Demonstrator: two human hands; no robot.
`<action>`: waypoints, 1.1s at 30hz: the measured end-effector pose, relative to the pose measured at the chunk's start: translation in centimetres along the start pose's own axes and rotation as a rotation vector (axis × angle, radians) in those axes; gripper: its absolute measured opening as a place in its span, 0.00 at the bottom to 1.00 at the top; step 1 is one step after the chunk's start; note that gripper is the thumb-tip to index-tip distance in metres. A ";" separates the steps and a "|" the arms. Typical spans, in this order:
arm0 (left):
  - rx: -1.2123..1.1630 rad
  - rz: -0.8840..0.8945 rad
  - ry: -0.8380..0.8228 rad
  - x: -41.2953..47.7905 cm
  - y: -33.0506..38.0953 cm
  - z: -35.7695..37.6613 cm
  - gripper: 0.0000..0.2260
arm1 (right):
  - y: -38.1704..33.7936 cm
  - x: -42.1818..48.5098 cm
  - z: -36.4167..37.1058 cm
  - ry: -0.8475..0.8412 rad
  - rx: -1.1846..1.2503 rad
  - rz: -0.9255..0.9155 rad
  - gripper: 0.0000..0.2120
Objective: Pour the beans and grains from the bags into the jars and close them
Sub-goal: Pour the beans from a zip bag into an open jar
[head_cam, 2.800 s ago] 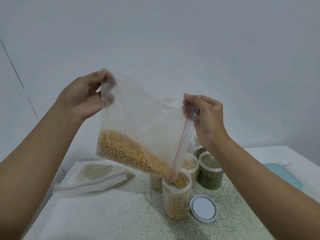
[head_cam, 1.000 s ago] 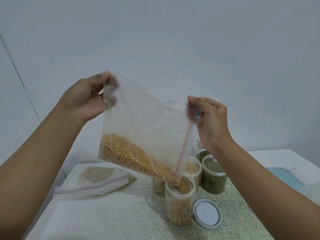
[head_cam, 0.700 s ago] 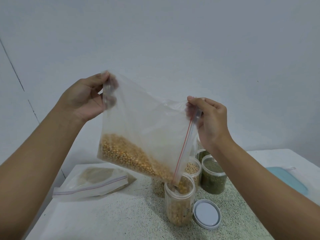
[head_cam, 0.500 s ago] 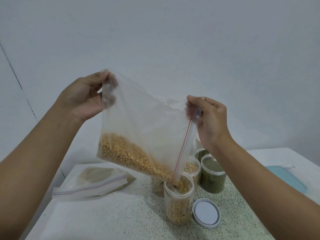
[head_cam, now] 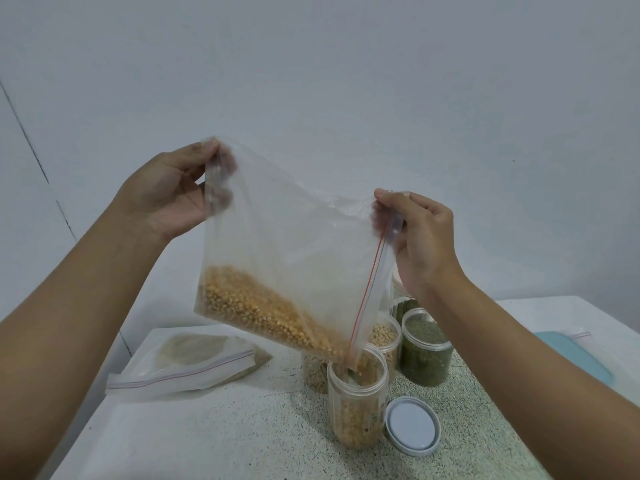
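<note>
Left hand [head_cam: 169, 192]: thumb and fingers pinch the closed corner of the clear bag [head_cam: 294, 237], held high. Right hand [head_cam: 422, 237]: thumb and fingers pinch the upper end of the bag's zip strip [head_cam: 369, 292], held lower than the left hand.

The bag hangs taut between the two hands. The zip strip runs steeply downward from the right hand and slightly toward the left. Its lower end sits in the mouth of the open jar [head_cam: 356, 403].

The yellow kernels [head_cam: 256, 313] lie in a band along the bag's lower edge. The band's long axis slopes from below the left hand down to that lower corner.

The jar stands upright well below the hands, between them but nearer the right. It appears partly filled. Judgement: flow depends on the bag's lower corner staying inside the jar rim. Raising the left hand would steepen the slope; the right hand steers the outlet.

The jar's lid [head_cam: 412, 426] lies flat beside the jar, below the right forearm. Filled jars, one green [head_cam: 424, 348], stand just beyond. A second bag [head_cam: 183, 362] lies flat below the left forearm.
</note>
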State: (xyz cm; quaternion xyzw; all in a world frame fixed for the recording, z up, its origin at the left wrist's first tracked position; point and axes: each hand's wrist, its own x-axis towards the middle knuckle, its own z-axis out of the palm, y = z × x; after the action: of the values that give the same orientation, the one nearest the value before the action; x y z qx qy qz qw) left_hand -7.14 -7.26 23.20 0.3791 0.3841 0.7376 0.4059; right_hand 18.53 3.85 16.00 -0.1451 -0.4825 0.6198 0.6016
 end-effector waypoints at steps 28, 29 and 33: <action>0.051 0.026 0.028 0.4 0.8 -0.3 0.09 | 0.5 0.4 0.5 -0.018 0.008 0.018 0.07; 0.053 0.025 0.023 0.3 0.8 -0.2 0.09 | 0.5 0.3 0.5 -0.018 0.010 0.018 0.07; 0.054 0.020 0.012 0.3 0.9 0.0 0.10 | 0.4 0.4 0.5 -0.025 0.011 0.016 0.06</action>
State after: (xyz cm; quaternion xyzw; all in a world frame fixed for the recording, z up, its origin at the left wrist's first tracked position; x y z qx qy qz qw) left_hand -7.52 -7.34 24.04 0.3893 0.4027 0.7332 0.3857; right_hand 17.82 4.07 16.05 -0.1381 -0.4854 0.6289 0.5914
